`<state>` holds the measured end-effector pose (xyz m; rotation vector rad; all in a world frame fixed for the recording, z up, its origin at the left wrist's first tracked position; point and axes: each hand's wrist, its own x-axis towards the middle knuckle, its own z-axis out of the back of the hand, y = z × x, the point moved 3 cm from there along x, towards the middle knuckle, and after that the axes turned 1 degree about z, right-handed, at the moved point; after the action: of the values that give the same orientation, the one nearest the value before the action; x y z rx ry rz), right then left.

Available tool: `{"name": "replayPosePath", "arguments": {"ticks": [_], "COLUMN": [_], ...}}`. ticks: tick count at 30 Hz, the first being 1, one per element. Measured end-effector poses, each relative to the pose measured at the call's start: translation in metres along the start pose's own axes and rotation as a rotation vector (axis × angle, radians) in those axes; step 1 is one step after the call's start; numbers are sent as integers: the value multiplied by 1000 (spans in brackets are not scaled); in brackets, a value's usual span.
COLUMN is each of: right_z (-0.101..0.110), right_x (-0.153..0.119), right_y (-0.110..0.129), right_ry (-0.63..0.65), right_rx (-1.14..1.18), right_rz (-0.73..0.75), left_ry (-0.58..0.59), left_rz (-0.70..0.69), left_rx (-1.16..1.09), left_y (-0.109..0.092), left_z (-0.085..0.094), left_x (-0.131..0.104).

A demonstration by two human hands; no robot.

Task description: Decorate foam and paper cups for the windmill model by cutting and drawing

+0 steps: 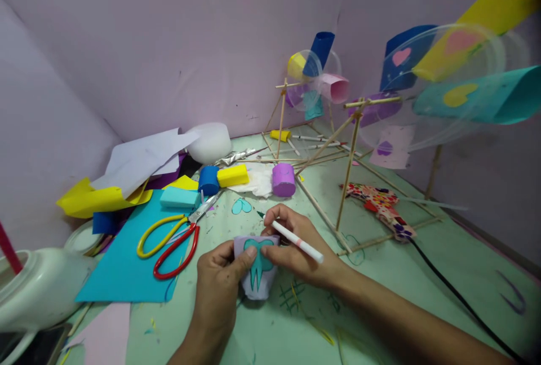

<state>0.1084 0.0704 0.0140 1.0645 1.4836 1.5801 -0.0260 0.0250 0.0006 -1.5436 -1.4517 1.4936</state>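
Near the front middle, my left hand (217, 283) is closed on a small lavender paper piece (262, 290), its thumb pressing a teal paper cutout (256, 268) against the front. The cutout has rounded lobes on top, two narrow tails below and a dark outline. My right hand (304, 235) grips a white felt-tip pen (291, 234), dark tip pointing up and left. Its thumb also touches the cutout's right lobe. A flat teal heart-shaped cutout (242, 206) lies just beyond my hands. Scissors (192, 227) with one yellow and one red handle lie to the left, blades partly apart.
Stick frames (350, 176) bearing plastic discs and coloured paper tubes rise at the right. A floral-patterned glue gun (380, 207) lies beside them with its black cord. Small purple (283, 180), yellow (233, 175) and blue (208, 180) paper tubes sit behind; a white pot (46, 283) stands left.
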Motion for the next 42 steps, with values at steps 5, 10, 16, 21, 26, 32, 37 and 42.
{"name": "replayPosePath", "arguments": {"ticks": [5,10,16,21,26,32,37,42], "right_z": [7,20,8,0,-3,-3,-4,-3], "right_x": [0,-4,-12,-14,-14,-14,-13,-13], "right_y": [7,21,23,30,30,27,28,26], "right_ry": [-24,-289,-228,-145,-90,-68,-85,-135], "right_rx": [-167,-107,-160,-327,-404,-423,-400,-358], "right_rz": [124,298,337,495,541,549,542,534], "left_ry": [-53,-70,-51,-63,-94,-92,-86,-103], "left_rz": [9,16,18,-27,-60,-72,-85,-90], "left_rx": [-28,6,62,88,158,227,245,230], "left_y": [1,1,2,-1,-3,-3,-3,0], "left_z": [1,0,1,0,-1,0,0,0], "left_x": [-1,-1,-2,-2,-3,-4,-3,-3]}}
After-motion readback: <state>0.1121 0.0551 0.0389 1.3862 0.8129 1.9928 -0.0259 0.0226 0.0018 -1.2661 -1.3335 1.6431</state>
